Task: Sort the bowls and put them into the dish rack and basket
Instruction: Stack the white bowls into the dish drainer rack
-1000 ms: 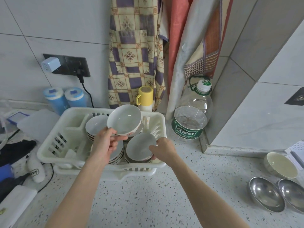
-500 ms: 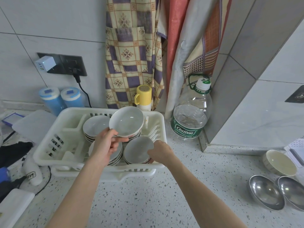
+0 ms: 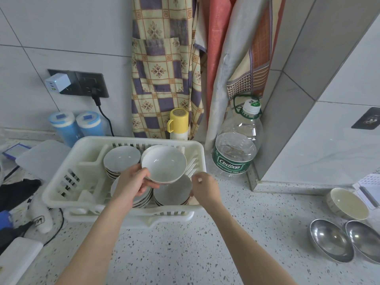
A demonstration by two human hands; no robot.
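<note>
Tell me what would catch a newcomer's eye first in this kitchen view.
First, the left hand holding a white bowl above stacks of bowls in the white dish rack at centre. Then the big water bottle standing right of the rack, and two steel bowls on the counter at far right.

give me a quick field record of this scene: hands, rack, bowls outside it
left hand: grips the rim of a white bowl, held above the rack
right hand: at the rack's right edge, by the front right stack; fingers curled, grip unclear
rack: white plastic, holds stacks of bowls
outside rack: cream bowl and two steel bowls on the counter, far right
</note>
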